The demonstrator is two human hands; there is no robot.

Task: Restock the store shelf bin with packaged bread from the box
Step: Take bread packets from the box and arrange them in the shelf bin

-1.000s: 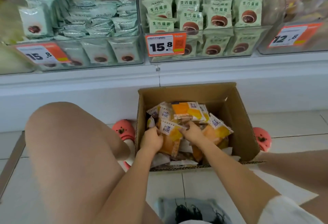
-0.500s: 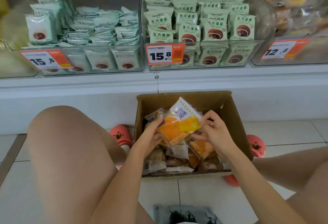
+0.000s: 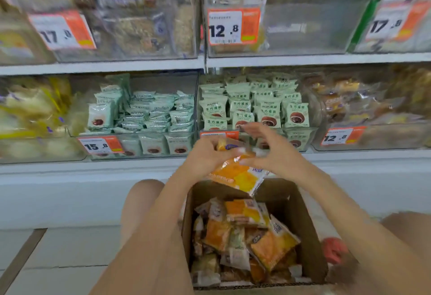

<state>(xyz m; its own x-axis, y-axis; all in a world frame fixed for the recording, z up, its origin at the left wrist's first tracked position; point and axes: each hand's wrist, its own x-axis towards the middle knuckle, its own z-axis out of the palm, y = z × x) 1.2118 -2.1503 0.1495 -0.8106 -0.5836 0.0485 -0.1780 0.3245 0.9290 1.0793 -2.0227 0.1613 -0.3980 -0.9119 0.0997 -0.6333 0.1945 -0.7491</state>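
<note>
An orange and yellow bread packet (image 3: 238,174) is held up above the cardboard box (image 3: 303,231), in front of the lower shelf. My left hand (image 3: 207,154) grips its upper left part. My right hand (image 3: 268,150) holds its upper right edge with the thumb, the fingers arched over it. The box on the floor holds several more orange bread packets (image 3: 247,236). A clear bin (image 3: 303,31) with a 12.8 price tag (image 3: 233,26) sits on the upper shelf, with only a few items at its left side.
Clear bins of green packets (image 3: 256,105) fill the lower shelf behind my hands. Blurred bins of other bread sit to the left and right. My bare knees flank the box on the tiled floor, with a red shoe (image 3: 334,249) at its right.
Both hands have lifted the orange packet out of the box and up in front of the lower shelf. My view has tilted up, so the upper shelf now shows.
</note>
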